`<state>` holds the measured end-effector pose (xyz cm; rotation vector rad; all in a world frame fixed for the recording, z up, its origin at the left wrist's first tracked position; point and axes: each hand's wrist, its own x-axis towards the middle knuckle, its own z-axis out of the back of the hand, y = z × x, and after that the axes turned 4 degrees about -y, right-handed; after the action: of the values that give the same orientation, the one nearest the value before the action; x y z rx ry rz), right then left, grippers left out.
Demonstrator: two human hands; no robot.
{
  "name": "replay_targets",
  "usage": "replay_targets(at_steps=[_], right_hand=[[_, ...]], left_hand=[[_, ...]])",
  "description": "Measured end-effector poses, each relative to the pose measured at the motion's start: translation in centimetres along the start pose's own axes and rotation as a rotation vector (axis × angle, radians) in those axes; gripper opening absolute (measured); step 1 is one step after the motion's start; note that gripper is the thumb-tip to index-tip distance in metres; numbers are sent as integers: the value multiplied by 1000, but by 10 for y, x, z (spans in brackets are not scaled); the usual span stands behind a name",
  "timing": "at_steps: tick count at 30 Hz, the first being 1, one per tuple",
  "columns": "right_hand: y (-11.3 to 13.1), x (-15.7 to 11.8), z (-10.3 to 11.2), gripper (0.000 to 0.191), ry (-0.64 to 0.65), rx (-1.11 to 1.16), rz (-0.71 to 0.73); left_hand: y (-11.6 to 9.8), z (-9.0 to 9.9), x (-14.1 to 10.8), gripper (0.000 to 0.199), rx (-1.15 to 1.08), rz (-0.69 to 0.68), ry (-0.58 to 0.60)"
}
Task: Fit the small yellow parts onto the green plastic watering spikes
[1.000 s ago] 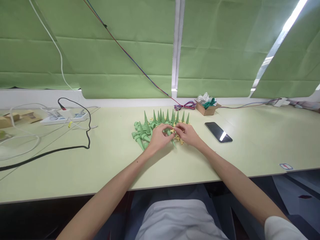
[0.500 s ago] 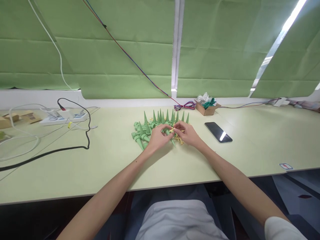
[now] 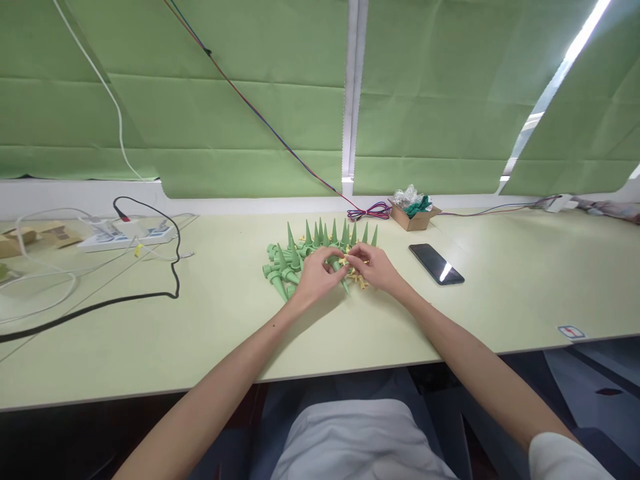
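Note:
My left hand [image 3: 320,270] is closed around a green plastic watering spike [image 3: 345,287], whose pointed tip slants down toward me. At the spike's upper end, my right hand [image 3: 371,264] pinches a small yellow valve piece [image 3: 343,261]; the fingertips of both hands almost meet there and partly hide it. Several green spikes lie in a pile [image 3: 283,270] to the left of my hands. Behind my fingers a row of spikes [image 3: 334,232] stands with points up. More yellow pieces [image 3: 359,280] lie under and beside my right hand.
A black phone [image 3: 437,264] lies to the right. At the back stand a small cardboard box [image 3: 414,219] with plastic and green material, and a coiled red-blue wire [image 3: 370,212]. A power strip [image 3: 127,237] and a black cable [image 3: 176,267] occupy the table's left side.
Both hands stay in nearly the same place, with only slight finger movement at the yellow piece. The view has shifted very slightly.

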<state>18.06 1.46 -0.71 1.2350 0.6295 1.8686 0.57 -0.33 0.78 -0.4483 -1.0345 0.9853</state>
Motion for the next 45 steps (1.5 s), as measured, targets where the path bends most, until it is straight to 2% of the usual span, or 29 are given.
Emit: replay_targets(at_steps=[8,12,15,20,24,33,38,45], right_hand=[[5,-1,0,49,-21,-180,15],[5,0,0,54,-16,-233,34],[4,0,0,52,-20,-233,19],[1,0,0,31,-42,-118,28],[1,-1,0,25,-17,-105,41],[0,0,0,53,-13,-274,64],[1,0,-1,56,-13,-293,58],[6,-2,-1,29,16,-132,40]], left_hand=[[-4,0,-1,21,-6,-15,31],[-4,0,-1,23,-4,-32,44],[-4,-1,-1,25,8,-22,28],[-1,-1,0,22,36,-5,-11],[-1,-1,0,20,42,-6,-22],[-3,-1,-1,21,47,-29,18],[-4,-1,-1,21,36,-15,28],[0,-2,0,18,48,-3,-24]])
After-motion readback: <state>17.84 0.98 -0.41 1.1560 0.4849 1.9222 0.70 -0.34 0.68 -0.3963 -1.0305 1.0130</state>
